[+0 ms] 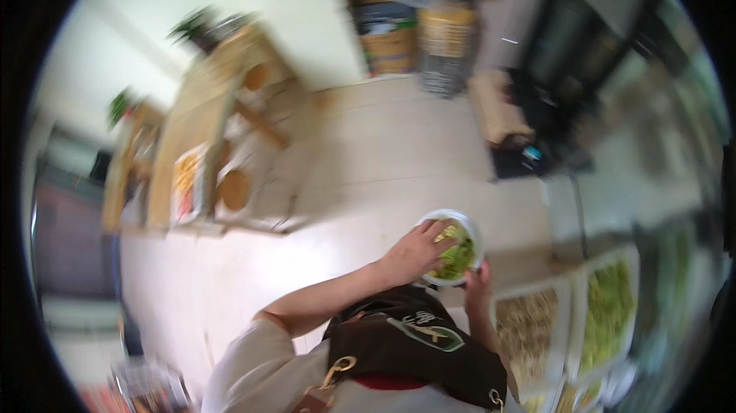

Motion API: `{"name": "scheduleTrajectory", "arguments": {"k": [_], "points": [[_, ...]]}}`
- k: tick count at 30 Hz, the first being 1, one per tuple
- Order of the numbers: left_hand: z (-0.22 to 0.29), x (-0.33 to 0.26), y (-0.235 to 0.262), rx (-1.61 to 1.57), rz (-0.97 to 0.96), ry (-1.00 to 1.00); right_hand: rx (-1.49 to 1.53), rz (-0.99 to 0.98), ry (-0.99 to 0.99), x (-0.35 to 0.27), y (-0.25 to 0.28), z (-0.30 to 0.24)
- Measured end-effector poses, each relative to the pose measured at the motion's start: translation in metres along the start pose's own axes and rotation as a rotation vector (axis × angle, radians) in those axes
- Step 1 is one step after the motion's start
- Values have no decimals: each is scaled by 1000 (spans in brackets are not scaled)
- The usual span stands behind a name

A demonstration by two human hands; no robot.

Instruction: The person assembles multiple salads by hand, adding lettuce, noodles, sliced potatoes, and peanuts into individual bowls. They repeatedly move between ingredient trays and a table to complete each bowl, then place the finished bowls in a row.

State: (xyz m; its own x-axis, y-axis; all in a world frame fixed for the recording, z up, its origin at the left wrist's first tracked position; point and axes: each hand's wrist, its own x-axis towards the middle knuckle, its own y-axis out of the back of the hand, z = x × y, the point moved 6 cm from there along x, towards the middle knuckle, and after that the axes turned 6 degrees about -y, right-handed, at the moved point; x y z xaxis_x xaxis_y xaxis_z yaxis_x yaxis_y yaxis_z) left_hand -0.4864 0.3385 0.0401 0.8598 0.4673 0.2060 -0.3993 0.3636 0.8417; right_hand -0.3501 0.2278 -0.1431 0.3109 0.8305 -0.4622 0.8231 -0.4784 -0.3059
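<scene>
A round white bowl [471,230] of shredded green vegetable [458,253] is in front of my dark apron, right of the middle. My right hand [477,284] is closed on the bowl's near right side. Over its left rim reaches my left hand [420,248], the fingers bent down into the pale and green shreds and closed on some of them. Motion blur softens the fingertips, which are partly buried in the greens.
At my right stand a white tray of brownish shreds [527,332] and another of green shreds [609,313]. A wooden table [188,118] with a food tray [189,183] and stools [234,189] is at the left. Boxes [389,51] and a stacked container [445,49] line the far wall.
</scene>
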Motion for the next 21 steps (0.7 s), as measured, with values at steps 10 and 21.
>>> {"name": "scheduleTrajectory", "arguments": {"k": [10, 21], "points": [[-135, -273, 36, 19, 393, 1011, -259, -412, -41, 73, -111, 68], [-299, -606, 148, 154, 692, 1450, -270, -481, -108, 94, -404, 65]]}}
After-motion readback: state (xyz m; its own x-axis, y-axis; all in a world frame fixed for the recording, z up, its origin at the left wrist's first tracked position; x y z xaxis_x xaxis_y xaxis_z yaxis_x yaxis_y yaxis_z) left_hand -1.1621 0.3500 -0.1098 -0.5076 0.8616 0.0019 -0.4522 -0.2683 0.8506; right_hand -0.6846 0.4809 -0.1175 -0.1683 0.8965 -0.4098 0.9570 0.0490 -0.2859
